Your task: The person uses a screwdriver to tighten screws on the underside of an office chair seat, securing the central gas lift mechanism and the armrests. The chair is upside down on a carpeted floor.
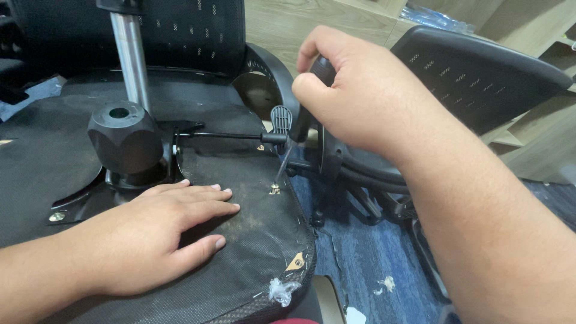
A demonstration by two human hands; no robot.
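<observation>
Blue carpet (360, 264) and pale wooden panelling (288, 24) frame an upturned office chair lying with the underside of its seat (240, 240) facing up, black fabric stretched across it and fraying at the near corner. A second chair's mesh backrest (480, 78) leans at the right, over a cluster of black legs on the floor.

At the left of the seat underside stands the chair's mechanism: a chrome gas cylinder (132, 54) rising from a black plastic hub (123, 135), with a thin adjustment lever (228, 136) running right to a ribbed paddle.

The left hand (156, 234) lies open and flat, palm down on the fabric, apparently steadying the seat. The right hand (354, 96) is closed around the dark handle of a screwdriver (282, 165), whose slender shaft slants down and left to a brass-coloured screw (275, 190) near the seat's right edge. Another bolt (57, 216) sits at the far left of the metal plate.

Judging by the blurred shaft, the screw is being driven or loosened; which way cannot be told. The next turn calls for the tip kept seated in the screw head and firm downward pressure while the flat hand holds the seat from shifting.
</observation>
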